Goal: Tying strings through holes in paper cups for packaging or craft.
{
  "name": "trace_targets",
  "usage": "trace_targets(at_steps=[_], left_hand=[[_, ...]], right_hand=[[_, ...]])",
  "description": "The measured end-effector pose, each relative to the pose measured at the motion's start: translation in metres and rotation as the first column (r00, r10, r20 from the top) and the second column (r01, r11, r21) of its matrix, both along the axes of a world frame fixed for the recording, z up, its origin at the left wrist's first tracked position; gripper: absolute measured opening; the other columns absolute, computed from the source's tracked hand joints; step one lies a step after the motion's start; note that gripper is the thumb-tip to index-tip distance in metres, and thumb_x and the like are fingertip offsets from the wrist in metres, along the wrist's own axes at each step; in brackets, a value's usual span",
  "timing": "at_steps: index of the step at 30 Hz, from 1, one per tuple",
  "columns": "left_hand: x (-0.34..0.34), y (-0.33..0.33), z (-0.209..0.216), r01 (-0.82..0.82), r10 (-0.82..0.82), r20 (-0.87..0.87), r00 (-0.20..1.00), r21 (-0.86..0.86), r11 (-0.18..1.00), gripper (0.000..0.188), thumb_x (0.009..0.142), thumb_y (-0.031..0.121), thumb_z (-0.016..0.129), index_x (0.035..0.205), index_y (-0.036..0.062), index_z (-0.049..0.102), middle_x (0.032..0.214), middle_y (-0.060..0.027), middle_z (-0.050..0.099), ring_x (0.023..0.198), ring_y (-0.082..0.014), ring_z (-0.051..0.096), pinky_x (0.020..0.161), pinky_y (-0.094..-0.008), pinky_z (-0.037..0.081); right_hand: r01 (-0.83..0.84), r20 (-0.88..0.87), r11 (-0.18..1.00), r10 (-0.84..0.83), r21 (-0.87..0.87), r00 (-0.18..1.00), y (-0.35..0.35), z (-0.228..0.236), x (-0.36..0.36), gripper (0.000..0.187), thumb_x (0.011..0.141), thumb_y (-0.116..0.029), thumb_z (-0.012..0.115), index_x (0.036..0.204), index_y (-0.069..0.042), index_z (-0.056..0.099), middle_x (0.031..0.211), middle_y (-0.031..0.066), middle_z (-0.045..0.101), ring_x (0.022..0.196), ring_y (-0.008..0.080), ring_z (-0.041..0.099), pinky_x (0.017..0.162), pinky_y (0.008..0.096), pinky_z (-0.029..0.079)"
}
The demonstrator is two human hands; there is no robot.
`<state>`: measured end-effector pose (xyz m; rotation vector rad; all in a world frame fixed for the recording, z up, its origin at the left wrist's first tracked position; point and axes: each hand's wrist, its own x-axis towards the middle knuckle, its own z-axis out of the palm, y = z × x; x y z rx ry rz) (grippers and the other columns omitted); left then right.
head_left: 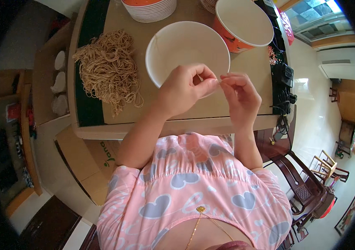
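My left hand (188, 89) and my right hand (240, 98) meet over the near rim of a round white tub (152, 68). Thumb and fingers of each hand are pinched together, the fingertips almost touching. Whatever lies between them is too small to make out. A thin tan strand rests against the tub's inner wall at its upper left. Left of the tub lies a tangled heap of tan cord (106, 66). Close behind the right hand stands another tub (244, 23), white inside with an orange outside.
Stacked orange and white paper tubs (150, 10) stand at the table's far side. Small pink and orange bits (273, 56) lie near the right edge, by a black adapter (285, 75) and cables. A cardboard box (88, 162) is on the floor at left; dark wooden chairs (306, 183) stand at right.
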<state>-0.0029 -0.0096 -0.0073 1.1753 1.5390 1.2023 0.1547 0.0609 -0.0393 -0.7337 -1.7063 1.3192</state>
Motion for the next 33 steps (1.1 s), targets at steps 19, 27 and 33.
trace_targets(at_steps=[19,27,33], left_hand=[[-0.004,0.001,-0.006,-0.068,0.071,0.130,0.989,-0.030,0.997,0.010,0.085,0.008,0.064,0.088,-0.0018,0.067,0.075,-0.0011,0.065,0.065,-0.0041,0.055,0.058,-0.0215,0.046],[0.000,-0.004,0.008,-0.074,0.074,-0.003,0.997,-0.080,0.994,0.009,0.086,0.007,0.065,0.091,0.0006,0.067,0.081,-0.0009,0.066,0.070,-0.0051,0.055,0.065,-0.0218,0.045],[0.003,-0.008,0.005,-0.161,0.169,0.133,0.977,-0.066,0.985,0.013,0.088,0.007,0.063,0.098,0.0019,0.069,0.079,-0.0017,0.068,0.066,-0.0046,0.055,0.060,-0.0201,0.044]], right_hand=[[0.068,0.013,0.963,-0.074,0.260,0.997,-0.011,-0.005,-0.006,0.023,0.079,0.008,0.067,0.100,-0.001,0.069,0.098,0.0120,0.064,0.081,0.0164,0.062,0.071,0.0259,0.050],[-0.010,0.056,0.976,-0.003,0.218,0.998,0.000,0.000,-0.009,0.012,0.079,0.006,0.067,0.089,0.001,0.063,0.091,0.0095,0.063,0.072,0.0128,0.056,0.064,0.0239,0.046],[0.003,0.054,0.976,-0.015,0.216,0.998,0.001,-0.002,-0.011,0.012,0.077,0.006,0.069,0.084,0.001,0.062,0.088,0.0083,0.063,0.070,0.0124,0.056,0.062,0.0236,0.046]])
